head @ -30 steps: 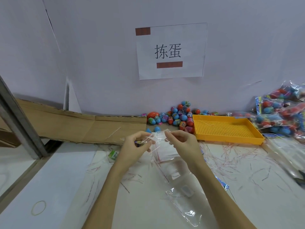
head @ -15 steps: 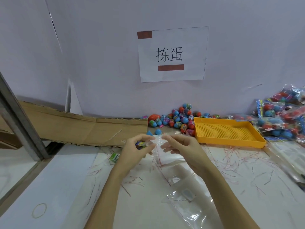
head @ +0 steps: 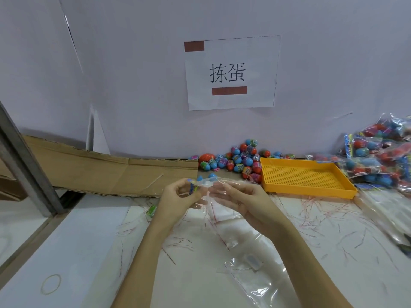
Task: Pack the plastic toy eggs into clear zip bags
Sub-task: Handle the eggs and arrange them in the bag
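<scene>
my left hand (head: 178, 200): pinching the clear zip bag (head: 209, 192) at its top edge, a small blue-and-yellow printed piece caught under my thumb
my right hand (head: 240, 201): fingers mostly straight, behind or inside the bag film; can't tell if it grips
bag: held up between both hands, above the table
loose toy eggs (head: 235, 160): heap against the wall, left of the yellow tray (head: 311, 185)
packed bags of eggs (head: 382, 156): piled at right edge
table (head: 89, 252): white, littered with thin red strips (head: 311, 210); more clear bags (head: 255, 274) lying flat by my right forearm; rubber band (head: 51, 284) near left corner
cardboard (head: 106, 172): flat along wall, left
wall: pale, paper sign (head: 231, 72) with printed characters
</scene>
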Available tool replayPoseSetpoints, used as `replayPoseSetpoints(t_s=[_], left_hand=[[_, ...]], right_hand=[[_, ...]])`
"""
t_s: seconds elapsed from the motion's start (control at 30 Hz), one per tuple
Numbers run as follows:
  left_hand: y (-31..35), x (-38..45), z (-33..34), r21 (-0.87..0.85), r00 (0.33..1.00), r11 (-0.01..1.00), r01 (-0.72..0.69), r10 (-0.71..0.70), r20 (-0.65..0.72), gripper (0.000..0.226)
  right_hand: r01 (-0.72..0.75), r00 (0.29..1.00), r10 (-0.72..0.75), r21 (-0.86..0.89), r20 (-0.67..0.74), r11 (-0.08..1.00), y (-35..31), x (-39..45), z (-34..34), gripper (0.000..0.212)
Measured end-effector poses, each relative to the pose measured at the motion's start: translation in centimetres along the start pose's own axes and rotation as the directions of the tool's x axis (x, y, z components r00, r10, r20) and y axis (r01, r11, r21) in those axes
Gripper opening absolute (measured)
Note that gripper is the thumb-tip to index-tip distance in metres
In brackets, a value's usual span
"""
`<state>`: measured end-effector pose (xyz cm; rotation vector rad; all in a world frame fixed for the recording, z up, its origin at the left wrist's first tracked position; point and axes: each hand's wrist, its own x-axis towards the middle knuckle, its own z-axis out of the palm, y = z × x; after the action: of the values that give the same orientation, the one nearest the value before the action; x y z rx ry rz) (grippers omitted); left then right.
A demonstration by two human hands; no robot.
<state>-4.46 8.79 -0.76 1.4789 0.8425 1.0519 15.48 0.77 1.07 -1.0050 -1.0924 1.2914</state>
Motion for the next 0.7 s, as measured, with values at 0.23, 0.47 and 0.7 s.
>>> replayPoseSetpoints(t_s=[0.23, 0.47, 0.7], left_hand=[[0.17, -0.06, 0.06, 0.134, 0.999, 0.990, -0.040, 0.042, -0.015, 0.034], [-0.32, -0.02, 0.12, 0.366, 0.992, 0.924, -0.108, 0.127, -0.028, 0.039], [0.17, -0.15, 0.31, 0.150, 0.989, 0.982, -0.117, 0.129, -0.070, 0.023]], right_hand=[[0.013, 0.999, -0.013, -0.013, -0.051, 1.000, 0.10, 0.31, 0.20, 0.027], [-0.019, 0.998, 0.018, 0.021, 0.053, 1.000, 0.31, 0.24, 0.05, 0.034], [-0.006, 0.994, 0.006, 0.000, 0.105, 1.000, 0.30, 0.25, -0.17, 0.030]])
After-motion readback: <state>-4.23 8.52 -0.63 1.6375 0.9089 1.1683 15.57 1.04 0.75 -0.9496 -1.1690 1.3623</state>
